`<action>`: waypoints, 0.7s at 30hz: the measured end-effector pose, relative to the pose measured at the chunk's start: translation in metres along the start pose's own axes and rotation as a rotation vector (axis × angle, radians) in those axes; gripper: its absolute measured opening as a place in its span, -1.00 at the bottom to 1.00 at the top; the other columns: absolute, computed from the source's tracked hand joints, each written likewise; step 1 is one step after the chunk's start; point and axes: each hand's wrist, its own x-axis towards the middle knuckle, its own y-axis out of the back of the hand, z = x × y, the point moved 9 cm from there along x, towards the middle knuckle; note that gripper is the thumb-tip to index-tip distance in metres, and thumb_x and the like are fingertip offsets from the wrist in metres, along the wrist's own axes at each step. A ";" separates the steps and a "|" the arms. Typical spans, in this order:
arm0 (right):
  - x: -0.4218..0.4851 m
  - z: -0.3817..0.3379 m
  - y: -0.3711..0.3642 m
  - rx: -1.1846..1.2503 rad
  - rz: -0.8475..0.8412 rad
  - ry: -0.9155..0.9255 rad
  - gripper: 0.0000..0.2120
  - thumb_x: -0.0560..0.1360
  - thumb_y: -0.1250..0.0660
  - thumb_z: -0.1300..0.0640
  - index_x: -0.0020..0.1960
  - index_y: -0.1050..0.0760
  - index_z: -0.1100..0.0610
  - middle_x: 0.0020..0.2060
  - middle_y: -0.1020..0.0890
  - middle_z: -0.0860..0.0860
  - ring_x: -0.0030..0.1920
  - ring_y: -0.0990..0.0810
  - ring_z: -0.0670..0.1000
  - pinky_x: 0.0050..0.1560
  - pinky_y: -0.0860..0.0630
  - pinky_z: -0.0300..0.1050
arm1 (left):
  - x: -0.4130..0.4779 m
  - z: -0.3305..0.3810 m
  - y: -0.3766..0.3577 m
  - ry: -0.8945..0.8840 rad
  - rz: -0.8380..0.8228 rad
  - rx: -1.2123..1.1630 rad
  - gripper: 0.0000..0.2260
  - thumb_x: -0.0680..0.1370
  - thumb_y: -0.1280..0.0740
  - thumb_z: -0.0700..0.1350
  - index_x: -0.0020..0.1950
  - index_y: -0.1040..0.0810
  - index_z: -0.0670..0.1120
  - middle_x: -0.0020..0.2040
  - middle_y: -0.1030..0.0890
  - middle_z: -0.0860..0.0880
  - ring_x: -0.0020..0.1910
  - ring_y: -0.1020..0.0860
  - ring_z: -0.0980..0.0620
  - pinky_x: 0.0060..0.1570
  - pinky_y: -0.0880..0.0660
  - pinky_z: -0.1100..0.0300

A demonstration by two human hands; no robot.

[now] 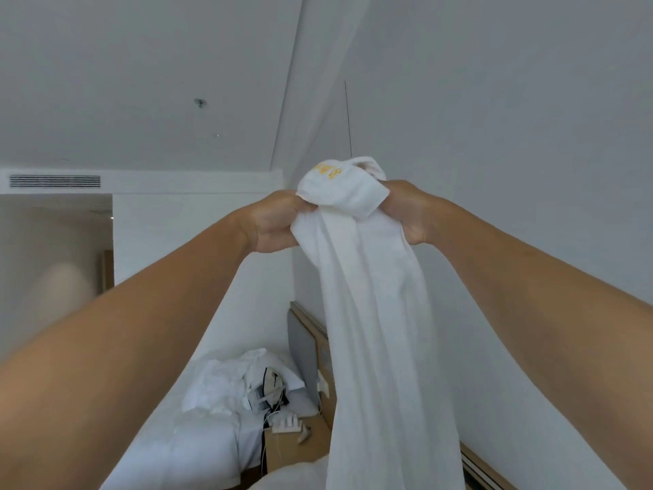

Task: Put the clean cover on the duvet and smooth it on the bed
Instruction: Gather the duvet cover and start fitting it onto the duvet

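The white duvet cover [374, 313] is held high in the air, well above the bed [183, 450]. It is bunched into a thick rope of cloth that hangs straight down from both hands and runs out of view at the bottom edge. Its top end is gathered into a knot-like lump that bears yellow embroidery [328, 169].

The left hand [275, 221] grips the cover from the cover's left side, fingers curled tight into the cloth just under the lump. The right hand [406, 210] grips it from the cover's right side at the same height, its fingers buried in the folds. The two hands sit close together with only the gathered cloth between them, and both bare forearms reach up toward it.

Below and to the left of the cover, the bed carries a heap of crumpled white linen [215, 383] and a black-and-white object [268, 387] that I cannot identify. A grey padded headboard [304, 344] stands just left of the hanging cloth. A wooden bedside bench [296, 450] sits below it, partly hidden by the cover. Far to the cover's upper left, an air vent [54, 181] is set in the wall.
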 end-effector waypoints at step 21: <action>-0.116 0.157 -0.051 -0.674 -0.539 -0.448 -0.46 0.35 -0.53 0.09 0.30 -0.55 0.17 0.14 -0.70 0.09 0.14 -0.69 0.11 0.21 -0.59 0.09 | -0.069 -0.086 -0.002 0.112 -0.126 0.541 -0.62 0.29 -0.39 -0.10 0.10 -0.53 -0.01 -0.12 -0.66 0.14 -0.16 -0.63 0.24 -0.19 -0.55 0.33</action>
